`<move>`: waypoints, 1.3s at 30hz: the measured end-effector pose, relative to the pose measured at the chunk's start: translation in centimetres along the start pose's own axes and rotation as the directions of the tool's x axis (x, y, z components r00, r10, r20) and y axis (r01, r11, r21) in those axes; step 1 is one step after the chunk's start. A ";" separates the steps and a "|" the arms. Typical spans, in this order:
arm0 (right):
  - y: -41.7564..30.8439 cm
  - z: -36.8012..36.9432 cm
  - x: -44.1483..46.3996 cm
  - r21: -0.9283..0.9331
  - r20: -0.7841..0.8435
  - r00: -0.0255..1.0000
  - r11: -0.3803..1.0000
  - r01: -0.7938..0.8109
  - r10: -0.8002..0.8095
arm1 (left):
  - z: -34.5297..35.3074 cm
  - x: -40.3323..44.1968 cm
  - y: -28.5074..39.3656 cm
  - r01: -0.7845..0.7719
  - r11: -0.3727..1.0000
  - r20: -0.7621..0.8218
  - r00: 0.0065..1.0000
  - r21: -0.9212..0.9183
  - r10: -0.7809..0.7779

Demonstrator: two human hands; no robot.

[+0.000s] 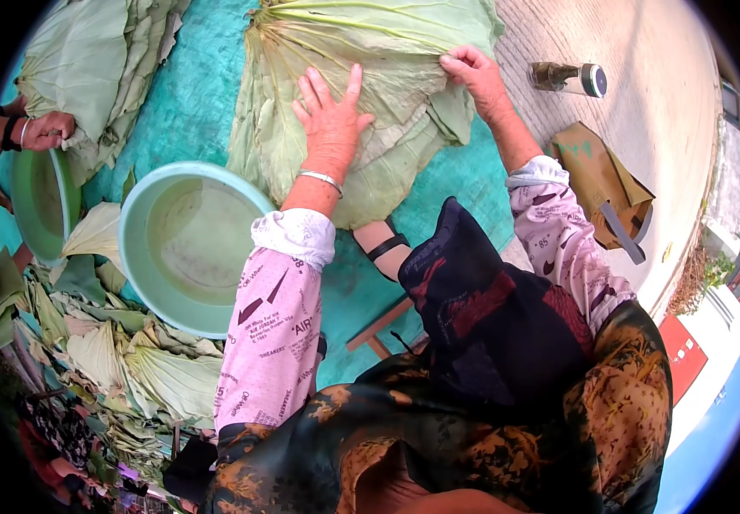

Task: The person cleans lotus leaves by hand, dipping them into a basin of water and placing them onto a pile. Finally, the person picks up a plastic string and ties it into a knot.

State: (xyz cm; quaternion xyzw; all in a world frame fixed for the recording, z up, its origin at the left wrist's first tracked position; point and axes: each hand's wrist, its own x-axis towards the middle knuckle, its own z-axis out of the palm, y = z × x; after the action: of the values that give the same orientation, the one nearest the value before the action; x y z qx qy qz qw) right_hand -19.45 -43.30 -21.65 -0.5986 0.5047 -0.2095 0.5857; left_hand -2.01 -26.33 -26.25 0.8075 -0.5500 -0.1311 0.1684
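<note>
A stack of large, pale green lotus leaves (378,60) lies spread on a turquoise sheet in front of me, veins fanning out from the upper left. My left hand (331,124) rests flat on the top leaf with its fingers spread. At the right side of the stack, my right hand (479,81) pinches the edge of a leaf between thumb and fingers. Below the stack, a foot with a dark strap shows partly, close to the leaves' lower edge.
A green basin (135,248) holding shallow water stands left of my left arm. Farther left, another person's hand (48,130) touches a second leaf stack (87,56) beside another basin (68,201). Loose leaves (164,368) lie lower left. A jar (563,78) and brown bag (593,167) are at right.
</note>
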 end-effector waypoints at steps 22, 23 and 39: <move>-1.3 -0.5 0.3 -0.332 0.093 0.993 0.938 0.101 -0.074 | -1.1 0.1 1.1 0.027 0.996 -0.012 1.000 0.083 -0.026; -1.3 -0.3 0.4 -0.350 0.102 0.993 0.932 0.096 -0.064 | -1.5 0.0 1.3 0.019 0.998 -0.054 0.998 0.066 -0.015; -0.8 1.7 1.0 -0.386 0.003 0.977 0.901 0.197 -0.212 | -1.2 4.2 3.7 -0.039 0.999 0.019 0.999 -0.005 0.039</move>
State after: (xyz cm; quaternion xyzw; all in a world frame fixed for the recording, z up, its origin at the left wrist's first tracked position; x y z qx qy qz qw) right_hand -17.34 -43.44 -21.61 -0.7471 0.4815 -0.1786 0.4220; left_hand -3.09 -31.35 -23.72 0.7949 -0.5668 -0.1370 0.1675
